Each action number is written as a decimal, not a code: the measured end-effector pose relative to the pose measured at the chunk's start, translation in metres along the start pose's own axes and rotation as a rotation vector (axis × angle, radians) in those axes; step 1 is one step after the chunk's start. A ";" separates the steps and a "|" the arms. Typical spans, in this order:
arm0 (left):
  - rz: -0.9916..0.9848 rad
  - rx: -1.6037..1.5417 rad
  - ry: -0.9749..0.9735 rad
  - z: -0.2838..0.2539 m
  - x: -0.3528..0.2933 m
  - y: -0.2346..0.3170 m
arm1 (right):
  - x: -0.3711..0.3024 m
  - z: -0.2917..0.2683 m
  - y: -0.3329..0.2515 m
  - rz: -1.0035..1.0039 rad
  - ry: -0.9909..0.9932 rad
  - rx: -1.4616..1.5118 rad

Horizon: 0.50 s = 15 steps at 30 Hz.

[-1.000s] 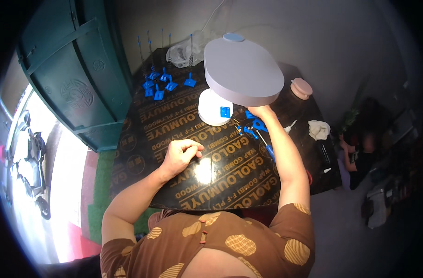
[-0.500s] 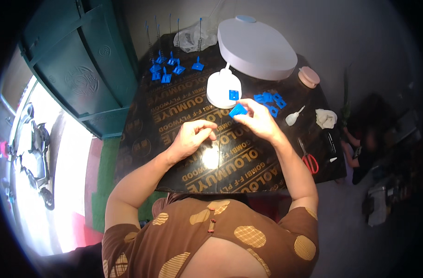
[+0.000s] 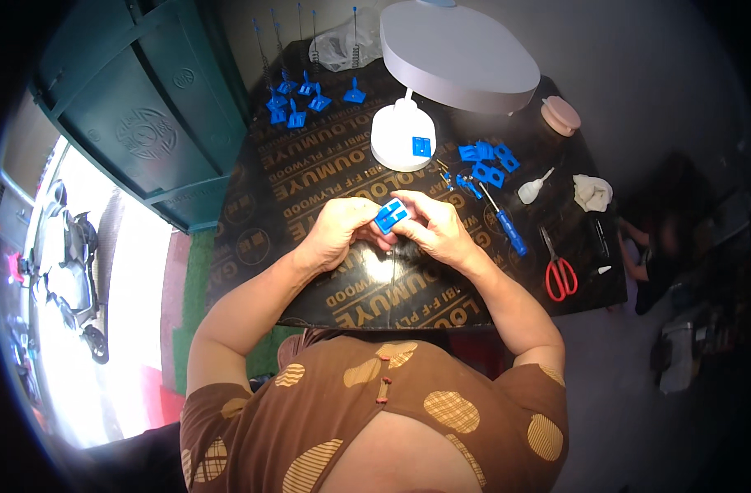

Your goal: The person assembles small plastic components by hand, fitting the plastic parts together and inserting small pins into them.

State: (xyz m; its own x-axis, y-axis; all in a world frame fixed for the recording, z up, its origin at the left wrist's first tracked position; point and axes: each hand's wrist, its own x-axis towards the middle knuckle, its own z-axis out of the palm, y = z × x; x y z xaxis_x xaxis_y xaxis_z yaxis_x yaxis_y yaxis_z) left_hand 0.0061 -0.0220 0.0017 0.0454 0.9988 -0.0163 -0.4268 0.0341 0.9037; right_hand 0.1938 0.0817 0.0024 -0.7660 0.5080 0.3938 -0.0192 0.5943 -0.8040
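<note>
A small blue plastic piece point(image 3: 391, 216) with slots is held above the middle of the dark table. My left hand point(image 3: 340, 232) grips its left side, fingers curled beneath it. From the right, my right hand point(image 3: 438, 236) pinches the same piece between thumb and fingers. Just beyond stands the white base point(image 3: 389, 141) of a lamp, with another blue piece point(image 3: 422, 146) lying on it. Right of the base are several loose blue pieces point(image 3: 488, 174) and some smaller blue parts point(image 3: 471, 187). A blue-handled screwdriver point(image 3: 512, 232) lies beside my right hand.
Red-handled scissors point(image 3: 560, 277), a white squeeze bottle point(image 3: 533, 190), a crumpled white cloth point(image 3: 592, 193) and a pink round object point(image 3: 560, 117) are on the right. Blue bases with springy stems point(image 3: 296, 115) stand at the far left, near a green metal door point(image 3: 145, 131). The big lamp head point(image 3: 457, 53) overhangs the back.
My right hand has brought the blue piece nearer and left, away from the lamp base. My left hand has moved in and taken hold too. The screwdriver now shows.
</note>
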 end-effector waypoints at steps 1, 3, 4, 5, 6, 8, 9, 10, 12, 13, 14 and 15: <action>-0.003 -0.005 0.014 -0.002 0.000 0.000 | 0.000 0.000 0.004 0.038 0.003 0.076; -0.014 -0.018 0.057 -0.001 -0.002 0.003 | -0.001 -0.001 0.005 0.090 0.012 0.165; -0.017 -0.019 0.058 -0.001 -0.002 0.004 | -0.002 -0.002 0.004 0.093 0.012 0.167; -0.018 -0.015 0.052 -0.002 -0.002 0.005 | -0.003 -0.003 0.003 0.116 -0.008 0.167; -0.018 -0.011 0.047 -0.002 -0.002 0.006 | -0.003 -0.004 0.002 0.137 -0.028 0.167; -0.025 -0.008 0.045 0.000 -0.003 0.008 | -0.003 -0.004 0.000 0.144 -0.050 0.183; -0.029 -0.006 0.041 0.001 -0.004 0.008 | -0.004 -0.004 0.000 0.149 -0.072 0.197; -0.033 -0.006 0.041 0.001 -0.003 0.007 | -0.004 -0.002 0.001 0.151 -0.071 0.198; -0.040 -0.041 0.024 0.001 -0.002 0.005 | -0.004 0.001 0.001 0.068 0.006 0.239; -0.042 -0.041 0.025 0.001 -0.002 0.005 | -0.004 0.001 0.001 0.069 0.007 0.241; -0.050 -0.051 0.025 0.000 -0.002 0.005 | -0.004 0.000 -0.001 0.082 0.003 0.244; -0.057 -0.061 0.025 0.000 -0.002 0.005 | -0.003 0.000 -0.002 0.094 -0.003 0.246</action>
State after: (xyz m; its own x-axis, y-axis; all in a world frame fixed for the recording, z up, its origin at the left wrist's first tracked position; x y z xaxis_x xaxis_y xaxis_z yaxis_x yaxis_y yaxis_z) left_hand 0.0040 -0.0243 0.0067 0.0485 0.9958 -0.0781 -0.4782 0.0918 0.8734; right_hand 0.1965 0.0791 0.0024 -0.7734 0.5520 0.3117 -0.1035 0.3751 -0.9212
